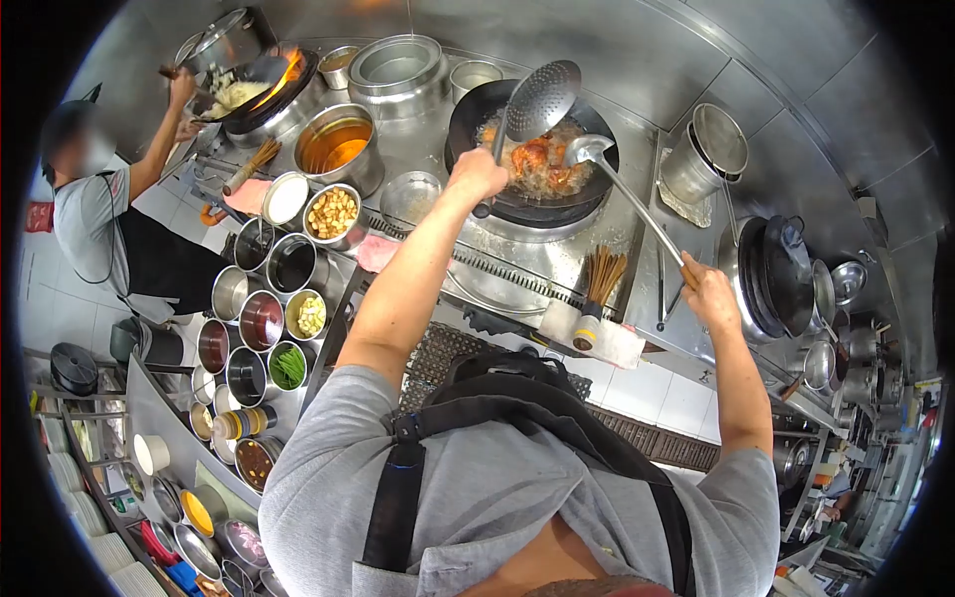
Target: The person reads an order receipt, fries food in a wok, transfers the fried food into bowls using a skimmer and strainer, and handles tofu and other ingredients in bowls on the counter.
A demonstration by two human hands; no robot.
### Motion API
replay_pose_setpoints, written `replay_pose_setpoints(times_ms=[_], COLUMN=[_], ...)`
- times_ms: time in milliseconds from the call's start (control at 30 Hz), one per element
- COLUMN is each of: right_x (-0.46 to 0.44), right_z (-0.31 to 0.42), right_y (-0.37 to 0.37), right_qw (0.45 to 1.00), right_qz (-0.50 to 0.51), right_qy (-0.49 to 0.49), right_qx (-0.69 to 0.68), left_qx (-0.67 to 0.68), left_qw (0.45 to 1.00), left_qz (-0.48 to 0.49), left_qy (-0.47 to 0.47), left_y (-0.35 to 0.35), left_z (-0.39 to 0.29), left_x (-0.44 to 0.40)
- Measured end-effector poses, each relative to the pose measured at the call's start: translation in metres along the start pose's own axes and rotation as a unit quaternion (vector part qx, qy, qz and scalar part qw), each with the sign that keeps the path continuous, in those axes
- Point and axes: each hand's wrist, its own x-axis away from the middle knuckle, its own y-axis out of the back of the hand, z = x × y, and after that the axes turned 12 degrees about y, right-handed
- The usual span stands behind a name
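Note:
My left hand (479, 179) is closed round the handle of a perforated skimmer (543, 99), which is raised over the left part of a dark wok (477, 114). Closed round the wooden end of a long ladle (637, 204) is my right hand (710, 296). The ladle's bowl hangs over the wok's right side. Orange-brown food (540, 162) lies in bubbling liquid in the wok.
A co-worker (95, 219) works at a flaming wok (249, 95) at the upper left. Pots and ingredient containers (261, 320) stand left of me. A bamboo brush (601, 284) lies at the stove's front edge. Stacked woks (781, 279) are at the right.

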Motion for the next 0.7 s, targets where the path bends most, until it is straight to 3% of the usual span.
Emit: replay_pose_setpoints(times_ms=[67,300,700], right_x=[-0.012,-0.079,-0.091], right_z=[-0.006,0.000,-0.027], right_y=[-0.010,-0.030,-0.029], right_qw=[0.999,0.996,0.989], right_qz=[-0.042,0.047,0.072], right_qy=[0.018,-0.008,0.055], right_qx=[0.009,0.081,0.116], left_qx=[-0.046,-0.040,-0.041], left_qw=[0.997,0.998,0.997], left_qz=[-0.065,-0.053,-0.052], left_qy=[-0.018,0.022,0.030], left_y=[-0.014,-0.014,-0.017], left_z=[-0.001,0.000,0.000], left_x=[-0.005,0.013,0.013])
